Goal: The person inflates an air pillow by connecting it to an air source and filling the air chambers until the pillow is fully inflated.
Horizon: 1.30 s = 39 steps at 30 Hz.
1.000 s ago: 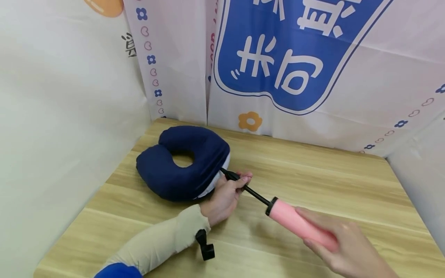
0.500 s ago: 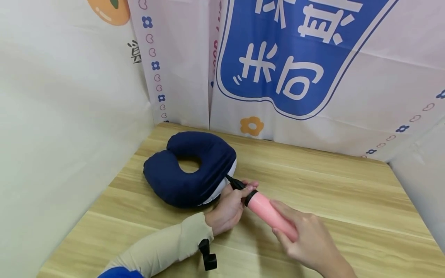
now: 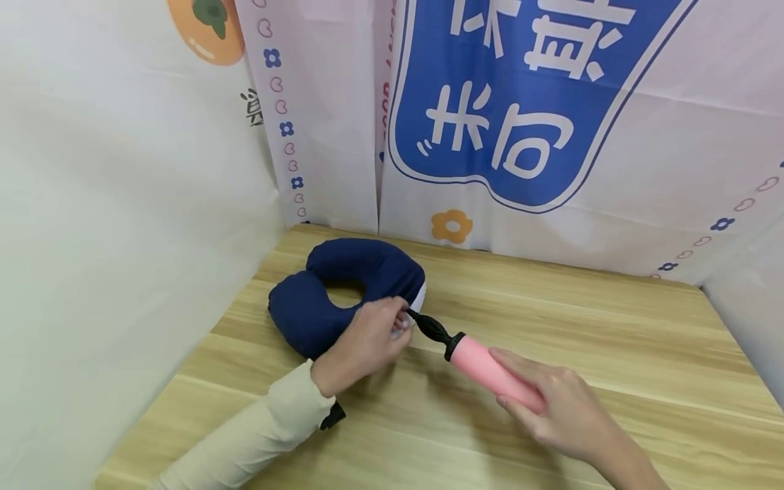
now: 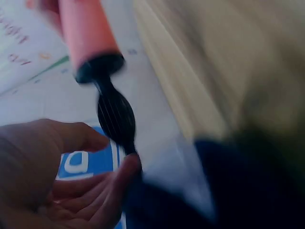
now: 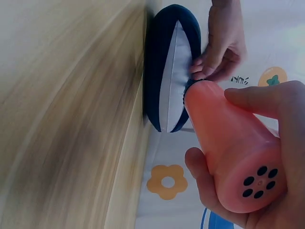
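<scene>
A navy neck pillow [image 3: 300, 306] with a white strip [image 5: 172, 76] along its outer side lies on the table. My right hand [image 3: 566, 412] grips the pink barrel of a hand pump [image 3: 490, 367], its fingers and thumb round the rear half. The pump's black ribbed nozzle [image 4: 116, 117] points at the pillow's outer side, its thin tip at the pillow's edge. My left hand [image 3: 367, 337] is over that edge, its fingertips right at the nozzle tip. In the left wrist view, a gap shows between its thumb [image 4: 97, 139] and bent fingers.
The wood-grain table [image 3: 612, 327] is bounded by a white wall sheet [image 3: 153, 204] on the left and a printed curtain [image 3: 337, 122] at the back. A black strap piece [image 3: 333, 415] hangs at the left cuff.
The pump's barrel first slid down its rod to the nozzle. My left hand then let go of the nozzle and shifted left to its tip. The right hand ends nearer the pillow.
</scene>
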### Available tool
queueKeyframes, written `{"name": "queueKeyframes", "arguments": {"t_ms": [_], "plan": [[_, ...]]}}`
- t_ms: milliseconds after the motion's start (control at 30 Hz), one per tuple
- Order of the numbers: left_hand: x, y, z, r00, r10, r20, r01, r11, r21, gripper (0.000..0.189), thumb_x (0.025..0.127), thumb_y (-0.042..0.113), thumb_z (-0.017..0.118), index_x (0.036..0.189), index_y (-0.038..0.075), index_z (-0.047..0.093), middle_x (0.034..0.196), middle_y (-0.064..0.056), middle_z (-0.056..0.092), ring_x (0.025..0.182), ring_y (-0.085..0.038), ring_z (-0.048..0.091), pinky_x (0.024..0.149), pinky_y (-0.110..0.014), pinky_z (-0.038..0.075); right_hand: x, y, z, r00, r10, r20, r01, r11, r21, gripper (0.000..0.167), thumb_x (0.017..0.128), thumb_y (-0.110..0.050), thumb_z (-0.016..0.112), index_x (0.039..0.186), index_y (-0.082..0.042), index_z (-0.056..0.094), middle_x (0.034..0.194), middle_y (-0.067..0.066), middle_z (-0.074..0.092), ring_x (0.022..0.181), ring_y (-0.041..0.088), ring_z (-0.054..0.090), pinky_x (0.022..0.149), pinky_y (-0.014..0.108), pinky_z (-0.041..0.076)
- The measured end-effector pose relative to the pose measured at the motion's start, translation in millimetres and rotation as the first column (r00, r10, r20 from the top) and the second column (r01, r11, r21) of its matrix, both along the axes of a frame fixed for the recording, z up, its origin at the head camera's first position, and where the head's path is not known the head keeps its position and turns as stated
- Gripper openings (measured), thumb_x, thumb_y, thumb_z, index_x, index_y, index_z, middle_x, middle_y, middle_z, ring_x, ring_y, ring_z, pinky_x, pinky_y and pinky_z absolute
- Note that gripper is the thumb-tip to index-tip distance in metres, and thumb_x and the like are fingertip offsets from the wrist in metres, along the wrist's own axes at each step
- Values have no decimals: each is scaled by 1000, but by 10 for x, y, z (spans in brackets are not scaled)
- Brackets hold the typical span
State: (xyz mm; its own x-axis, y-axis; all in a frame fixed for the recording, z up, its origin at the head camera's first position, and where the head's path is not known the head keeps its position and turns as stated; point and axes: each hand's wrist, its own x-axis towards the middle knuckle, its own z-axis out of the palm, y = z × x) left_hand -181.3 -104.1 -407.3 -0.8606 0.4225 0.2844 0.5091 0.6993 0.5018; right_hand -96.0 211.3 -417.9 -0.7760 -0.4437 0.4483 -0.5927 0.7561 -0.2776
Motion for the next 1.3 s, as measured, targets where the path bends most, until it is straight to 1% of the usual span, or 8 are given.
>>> {"name": "queueKeyframes", "arguments": {"t_ms": [67,100,167,367,600,833,1067,1300], "plan": [[-76,-37,21,985,1,-171,-19,995,-102,24,93,14,79,112,1,71,96,-8,68,81,-16,63,74,-31,57,-13,29,12,1000,3,14,-3,1000,7,65,83,-29,89,144,-30,66,129,-8,76,90,-3,66,74,28,57],[-117,-54,20,975,-2,-222,-30,989,-144,24,92,14,80,110,2,71,94,-7,64,78,-16,58,73,-31,55,-17,40,14,1000,3,20,-3,1000,9,65,84,-29,89,145,-30,65,129,-8,76,90,-4,65,74,29,57],[-198,-75,4,965,-13,-262,-40,980,-197,21,91,16,82,104,5,70,91,-5,59,76,-16,53,71,-31,51,-21,58,14,1000,1,27,-1,1000,18,66,84,-30,89,145,-31,65,130,-9,75,92,-3,67,75,29,57],[-342,-122,-15,973,-25,-228,-16,985,-173,12,90,9,77,99,7,70,89,-4,62,75,-16,57,71,-32,53,-58,109,-36,997,-22,80,17,998,64,71,89,-33,85,153,-34,56,139,-8,71,110,10,74,86,39,61],[-419,-189,-13,983,-19,-184,-1,995,-103,7,93,5,72,100,6,72,88,-5,67,74,-16,60,70,-33,54,-192,144,-130,977,-62,206,41,994,102,72,91,-31,84,155,-21,54,134,4,74,107,16,73,87,45,61],[-464,-202,-28,993,8,-118,-19,995,-94,7,96,9,72,103,7,73,90,-4,70,78,-13,64,72,-31,55,-350,148,-239,955,-68,289,41,994,97,69,89,-25,85,151,-14,57,135,9,73,115,26,73,93,51,59],[-477,-206,-49,976,-7,-219,10,1000,14,14,94,2,71,107,6,71,89,-4,72,74,-13,64,68,-29,55,-433,17,-261,960,-105,261,79,991,108,68,86,-23,86,148,-10,60,133,11,74,114,28,73,91,51,60],[-479,-175,-76,965,12,-263,-7,1000,19,15,98,3,66,100,9,79,92,-6,75,77,-18,67,70,-37,56,-635,-423,-194,967,-108,232,90,992,86,67,90,-26,82,150,-7,57,137,14,71,110,29,72,84,50,60]]}}
